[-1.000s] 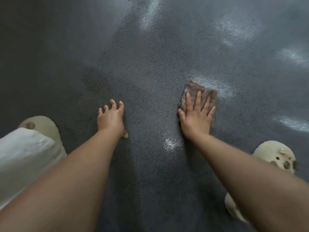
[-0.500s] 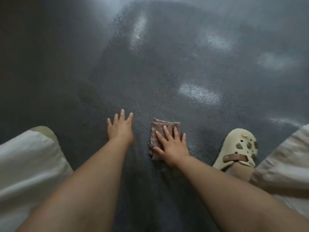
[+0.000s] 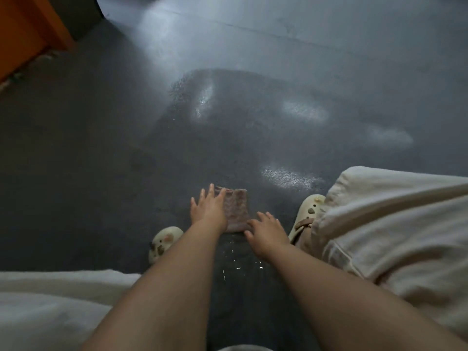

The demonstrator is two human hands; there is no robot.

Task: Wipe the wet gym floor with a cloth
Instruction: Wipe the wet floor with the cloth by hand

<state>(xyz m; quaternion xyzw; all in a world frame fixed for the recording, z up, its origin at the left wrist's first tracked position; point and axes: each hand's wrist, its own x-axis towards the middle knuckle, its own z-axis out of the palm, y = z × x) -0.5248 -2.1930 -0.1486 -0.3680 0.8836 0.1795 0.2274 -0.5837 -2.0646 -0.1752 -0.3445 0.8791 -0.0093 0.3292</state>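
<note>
A small brownish cloth (image 3: 236,211) lies flat on the dark grey gym floor (image 3: 101,160) between my feet. My left hand (image 3: 209,210) rests on its left edge, fingers spread and pointing forward. My right hand (image 3: 268,230) touches the cloth's near right corner with its fingers stretched out. Neither hand is closed around the cloth. Beyond the cloth, a wet patch (image 3: 243,117) glistens with pale reflections. A few water droplets (image 3: 235,267) shine on the floor between my forearms.
My cream clogs stand on either side of the hands, left clog (image 3: 164,243) and right clog (image 3: 307,211). Pale trouser legs fill the lower left and the right (image 3: 392,236). An orange object (image 3: 27,34) stands at the far left.
The cloth has been pulled back toward me, between my feet. My left hand moved from the bare floor onto the cloth. My right hand slid off its middle to the near corner.
</note>
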